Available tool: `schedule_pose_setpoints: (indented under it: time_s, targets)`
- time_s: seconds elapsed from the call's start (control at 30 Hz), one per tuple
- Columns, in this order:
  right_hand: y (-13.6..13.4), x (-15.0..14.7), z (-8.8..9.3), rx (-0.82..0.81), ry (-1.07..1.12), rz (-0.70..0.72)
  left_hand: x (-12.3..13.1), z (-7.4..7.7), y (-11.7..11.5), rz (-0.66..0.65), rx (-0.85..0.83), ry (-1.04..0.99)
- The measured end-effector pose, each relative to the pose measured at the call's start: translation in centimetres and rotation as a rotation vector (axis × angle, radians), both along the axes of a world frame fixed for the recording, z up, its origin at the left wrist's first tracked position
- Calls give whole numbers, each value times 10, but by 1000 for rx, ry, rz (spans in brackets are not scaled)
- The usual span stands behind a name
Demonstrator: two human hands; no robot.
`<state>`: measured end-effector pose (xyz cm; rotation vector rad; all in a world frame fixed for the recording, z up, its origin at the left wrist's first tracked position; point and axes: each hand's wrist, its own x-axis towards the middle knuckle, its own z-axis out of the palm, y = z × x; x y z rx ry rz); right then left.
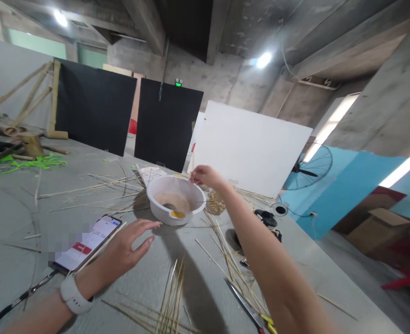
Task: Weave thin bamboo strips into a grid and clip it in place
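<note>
While the phone lies on the tabletop, the left hand hovers beside it, fingers spread and empty; the white basin of brownish water stands just beyond, the right hand at its far rim with fingers pinched shut; most bamboo strips seemingly lie dry outside.

The phone at lower left showed digits on its screen, roughly "1:20 54". The green sign at upper centre was too small to read.

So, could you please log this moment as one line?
left hand: open, beside phone | right hand: pinched over white basin rim | table: bamboo strips scattered
</note>
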<state>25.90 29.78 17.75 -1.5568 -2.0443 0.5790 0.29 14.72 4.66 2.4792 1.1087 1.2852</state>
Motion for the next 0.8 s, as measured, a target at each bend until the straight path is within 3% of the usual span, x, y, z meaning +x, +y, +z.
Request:
schedule_pose_setpoints:
  time_s: [0.17, 0.3, 0.4, 0.47, 0.53, 0.57, 0.7, 0.8]
  targets:
    - [-45, 36, 51, 354, 268, -158, 0, 3, -5, -66, 8, 1]
    - [-116, 71, 69, 594, 391, -282, -1, 4, -10, -123, 27, -7]
    - [-175, 107, 71, 784, 390, -347, 0, 8, -14, -170, 29, 19]
    - [-209, 131, 59, 744, 273, -364, 3, 10, -18, -209, -4, 62]
    - [-238, 148, 36, 473, -267, -310, 5, 12, -23, -256, -38, 143]
    - [-251, 152, 20, 423, -413, -303, 5, 12, -27, -279, -52, 206]
    - [-300, 133, -48, 355, -469, -201, -3, 2, -67, -278, -139, 419]
    - [-336, 101, -92, 265, -500, -31, -11, -17, -115, -222, -369, 437]
